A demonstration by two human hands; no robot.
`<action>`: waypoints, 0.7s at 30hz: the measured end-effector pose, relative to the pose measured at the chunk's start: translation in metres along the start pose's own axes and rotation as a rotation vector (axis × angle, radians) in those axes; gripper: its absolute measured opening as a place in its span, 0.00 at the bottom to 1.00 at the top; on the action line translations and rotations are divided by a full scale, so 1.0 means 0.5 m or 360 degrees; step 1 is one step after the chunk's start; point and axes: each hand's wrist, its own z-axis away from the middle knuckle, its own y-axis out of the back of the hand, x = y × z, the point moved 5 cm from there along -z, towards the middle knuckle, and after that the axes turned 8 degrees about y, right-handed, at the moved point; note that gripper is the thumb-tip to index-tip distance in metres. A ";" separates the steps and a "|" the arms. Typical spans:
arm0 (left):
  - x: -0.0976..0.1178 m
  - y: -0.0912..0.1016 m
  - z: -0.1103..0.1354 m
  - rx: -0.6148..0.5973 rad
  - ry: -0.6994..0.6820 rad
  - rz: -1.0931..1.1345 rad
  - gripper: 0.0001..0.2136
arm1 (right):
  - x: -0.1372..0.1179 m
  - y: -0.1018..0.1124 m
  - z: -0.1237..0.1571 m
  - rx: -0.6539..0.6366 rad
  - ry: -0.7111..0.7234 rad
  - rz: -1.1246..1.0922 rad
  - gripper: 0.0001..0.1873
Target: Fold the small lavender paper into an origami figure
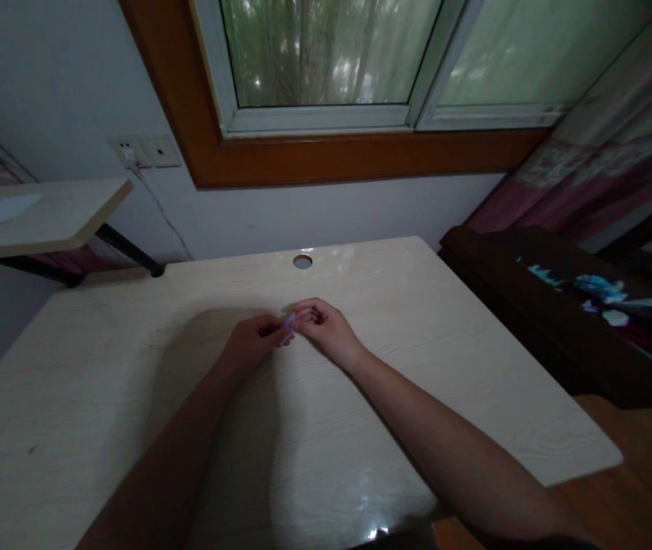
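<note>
Both hands meet over the middle of a pale wood-grain table (463, 367). Between their fingertips is a small, thin, pale lavender piece (288, 321), slanted, too small to name more exactly. My left hand (254, 340) pinches its lower left part between thumb and fingers. On the other side, my right hand (321, 325) has its thumb and forefinger closed on the upper end, the remaining fingers curled. The fingers cover much of the piece.
A round cable hole (302, 262) lies near the table's back edge. At the left stands a raised shelf (85, 210) on black legs (131, 248). A white cord (159, 206) hangs from a wall socket (143, 151). Dark furniture (509, 305) with cloth-like items flanks the right side.
</note>
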 end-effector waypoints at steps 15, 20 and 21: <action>-0.003 0.000 -0.001 -0.0002 -0.0060 -0.0057 0.12 | 0.010 0.000 -0.001 -0.0043 -0.0038 -0.0012 0.17; -0.005 -0.001 -0.002 0.0018 -0.0024 -0.0108 0.13 | 0.015 0.001 -0.002 -0.0054 -0.0020 0.0002 0.17; -0.006 0.000 -0.002 0.0022 -0.0023 -0.0121 0.13 | 0.015 0.001 -0.002 -0.0053 -0.0018 0.0003 0.17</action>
